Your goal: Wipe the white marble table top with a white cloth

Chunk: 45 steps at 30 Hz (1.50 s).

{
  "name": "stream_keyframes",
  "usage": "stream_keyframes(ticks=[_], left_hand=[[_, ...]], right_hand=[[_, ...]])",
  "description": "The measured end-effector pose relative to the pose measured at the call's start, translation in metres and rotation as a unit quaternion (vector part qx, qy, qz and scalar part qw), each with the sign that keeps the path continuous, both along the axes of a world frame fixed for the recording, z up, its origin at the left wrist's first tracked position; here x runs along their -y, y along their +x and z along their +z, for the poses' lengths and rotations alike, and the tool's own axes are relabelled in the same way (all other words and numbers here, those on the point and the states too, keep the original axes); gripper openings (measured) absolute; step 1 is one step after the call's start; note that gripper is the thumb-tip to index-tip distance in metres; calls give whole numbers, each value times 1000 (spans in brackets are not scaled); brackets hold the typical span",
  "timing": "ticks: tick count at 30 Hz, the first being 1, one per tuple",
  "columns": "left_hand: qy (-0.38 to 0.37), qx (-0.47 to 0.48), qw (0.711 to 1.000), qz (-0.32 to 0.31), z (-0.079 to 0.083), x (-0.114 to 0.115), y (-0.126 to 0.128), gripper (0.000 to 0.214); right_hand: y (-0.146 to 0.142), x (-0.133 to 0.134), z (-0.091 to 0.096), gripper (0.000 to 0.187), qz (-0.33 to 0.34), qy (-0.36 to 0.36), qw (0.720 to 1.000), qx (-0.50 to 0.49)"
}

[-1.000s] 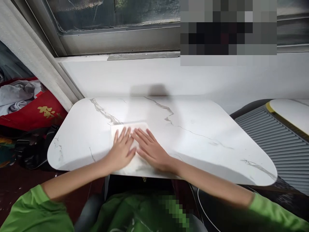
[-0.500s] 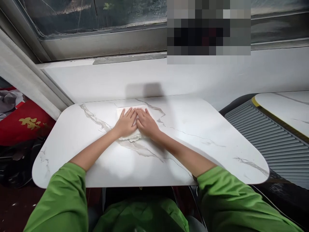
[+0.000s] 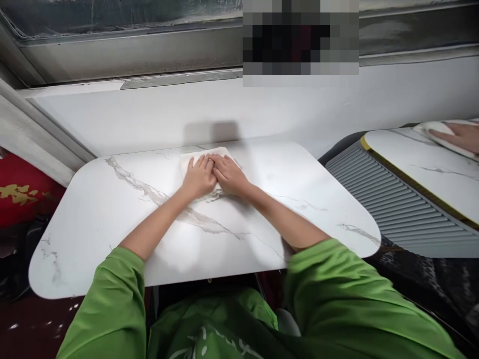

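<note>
1. A white cloth (image 3: 212,194) lay flat on the marbled surface (image 3: 112,214), just inside the middle of its far edge, its near edge crumpled.
2. The left hand (image 3: 200,178) rested palm down on the cloth, its fingers slightly spread and gripping nothing.
3. The right hand (image 3: 229,174) also pressed down flat there, fingers extended, its fingertips meeting those of the left.
4. Green sleeves (image 3: 112,299) reached over the near edge of the surface.
5. Beyond the far edge of the surface rose a white wall (image 3: 149,117), with a window (image 3: 130,15) above.
6. To the right of the surface stood a grey ribbed panel (image 3: 396,199) and a second tabletop (image 3: 404,154); another person's hand (image 3: 462,137), partly cut off, was on a white towel (image 3: 430,129) there.
7. Left of the surface was a red item (image 3: 45,199) with gold markings.
</note>
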<state>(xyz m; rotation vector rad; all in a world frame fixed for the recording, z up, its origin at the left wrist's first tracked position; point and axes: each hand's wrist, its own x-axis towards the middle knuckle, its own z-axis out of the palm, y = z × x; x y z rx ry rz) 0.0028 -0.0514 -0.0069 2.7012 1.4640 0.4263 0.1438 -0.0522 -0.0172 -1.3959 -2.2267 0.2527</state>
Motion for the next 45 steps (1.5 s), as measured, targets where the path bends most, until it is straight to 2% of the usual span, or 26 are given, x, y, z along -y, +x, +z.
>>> stream_keyframes(ticks=[4,8,10,12,14,16,20,24,26,29,33,37,41,45], left_hand=[[-11,-7,999,-44,-4,67,26,58],[-33,-50,993,-101,3,134,49,64],[-39,-71,989,-124,8,157,59,64],[-40,-81,986,-142,11,166,67,64],[-42,-75,984,-158,10,159,74,65],[-50,-62,982,-170,8,136,79,66],[-65,-43,984,-161,2,56,84,64],[-45,-15,992,-120,2,-25,85,57],[-30,0,994,-106,3,-54,85,52],[-13,11,997,-79,4,-75,87,48],[-22,-4,999,-38,4,-71,88,54],[-38,-38,998,-42,6,-44,87,57],[-39,-48,996,-63,4,11,91,59],[-25,-51,994,-88,1,84,103,63]], right_hand=[[34,78,1,54,9,-10,1000,26],[60,155,5,53,-8,-2,1000,13],[69,179,8,52,-23,-2,1000,-3],[78,188,10,52,-34,-10,999,-22],[84,181,10,51,-47,-10,998,-42],[89,158,6,49,-61,9,996,-61],[90,82,-4,42,-98,56,991,-72],[84,-2,-5,39,-104,58,991,-67],[81,-34,-3,40,-111,50,990,-68],[78,-63,-1,44,-126,30,990,-54],[78,-68,-4,52,-121,18,992,-17],[80,-41,-7,55,-113,2,993,19],[92,14,-11,55,-98,12,994,48],[112,94,-13,54,-68,47,996,44]])
